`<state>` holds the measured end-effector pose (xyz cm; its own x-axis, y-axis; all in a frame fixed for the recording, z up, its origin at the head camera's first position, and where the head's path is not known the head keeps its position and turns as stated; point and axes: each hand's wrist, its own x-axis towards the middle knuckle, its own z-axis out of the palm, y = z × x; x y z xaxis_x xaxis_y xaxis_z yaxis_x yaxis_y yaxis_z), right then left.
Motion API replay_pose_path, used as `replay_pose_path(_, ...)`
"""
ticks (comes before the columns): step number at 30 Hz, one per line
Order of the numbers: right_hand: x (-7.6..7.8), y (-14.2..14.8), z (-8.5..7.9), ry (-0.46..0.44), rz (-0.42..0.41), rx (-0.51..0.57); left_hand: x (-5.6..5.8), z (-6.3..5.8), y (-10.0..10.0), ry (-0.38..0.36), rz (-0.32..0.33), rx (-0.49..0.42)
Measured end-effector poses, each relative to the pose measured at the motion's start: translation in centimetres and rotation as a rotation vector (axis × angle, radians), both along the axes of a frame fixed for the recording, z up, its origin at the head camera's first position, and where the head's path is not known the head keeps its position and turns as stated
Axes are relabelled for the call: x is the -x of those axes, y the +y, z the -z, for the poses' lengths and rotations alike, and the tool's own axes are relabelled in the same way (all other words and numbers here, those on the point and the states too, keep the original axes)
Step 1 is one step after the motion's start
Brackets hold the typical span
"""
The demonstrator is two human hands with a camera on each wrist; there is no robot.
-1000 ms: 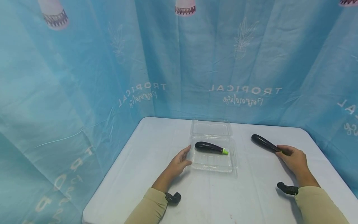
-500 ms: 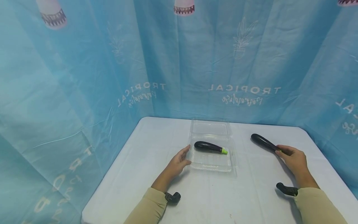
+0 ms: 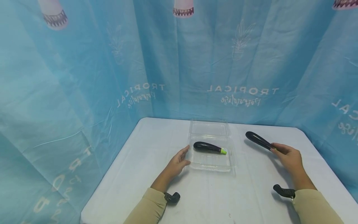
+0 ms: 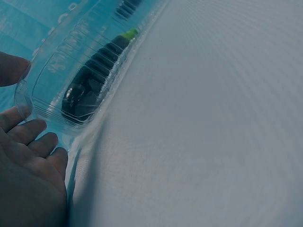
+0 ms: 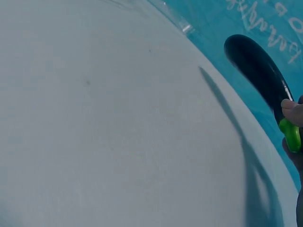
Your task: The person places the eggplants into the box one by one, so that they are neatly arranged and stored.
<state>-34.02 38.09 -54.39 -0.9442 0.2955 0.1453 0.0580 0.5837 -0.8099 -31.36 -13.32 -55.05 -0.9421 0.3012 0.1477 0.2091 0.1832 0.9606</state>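
Observation:
A dark purple eggplant (image 3: 258, 140) with a green stem end is held by my right hand (image 3: 288, 157), which pinches it near the stem. In the right wrist view this eggplant (image 5: 258, 71) is raised, its shadow falling on the white cloth below. A second eggplant (image 3: 207, 147) lies in the clear plastic clamshell container (image 3: 212, 168), its green end to the right. My left hand (image 3: 176, 163) rests at the container's left side. Thumb and fingers are spread along its edge; the left wrist view shows them at the clear rim (image 4: 23, 97).
The container's lid (image 3: 209, 128) lies folded back toward the far table edge. White cloth covers the table (image 3: 134, 174). A blue printed curtain (image 3: 195, 68) hangs behind and at both sides. Black wrist cameras (image 3: 172, 198) sit on both wrists.
My right hand has lifted its eggplant off the cloth and shifted it slightly left. My left hand and the container stay in place.

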Motion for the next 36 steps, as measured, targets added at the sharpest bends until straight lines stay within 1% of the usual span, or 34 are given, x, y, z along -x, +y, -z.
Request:
replay_pose_path(4, -0.2, -1.0, -0.7, 0.011, -0.005, 0.014, -0.1, -0.1, 0.0, -0.004, -0.006, 0.010)
replay_pose_path(7, -0.4, -1.7, -1.3, 0.036, -0.007, 0.018, -0.2, -0.1, 0.0, -0.004, -0.010, 0.016)
replay_pose_path(12, -0.7, -2.5, -2.3, 0.067, -0.030, 0.021, -0.3, 0.0, 0.0, -0.009, -0.005, 0.015)
replay_pose_path(20, -0.6, -4.2, -3.5, 0.170, -0.109, 0.069, -0.1, 0.0, 0.0, -0.018, -0.021, 0.037)
replay_pose_path(27, -0.8, -6.2, -3.9, 0.236, -0.188, 0.002, -0.1, 0.0, 0.1, -0.011, -0.021, 0.040)
replay_pose_path(32, -0.9, -7.8, -4.0, 0.305, -0.265, 0.008, -0.1, 0.0, 0.1, -0.005, -0.016, 0.043)
replay_pose_path(36, -1.3, -9.0, -4.6, 0.323, -0.303, 0.001, -0.1, -0.1, 0.2, -0.005, -0.019, 0.050)
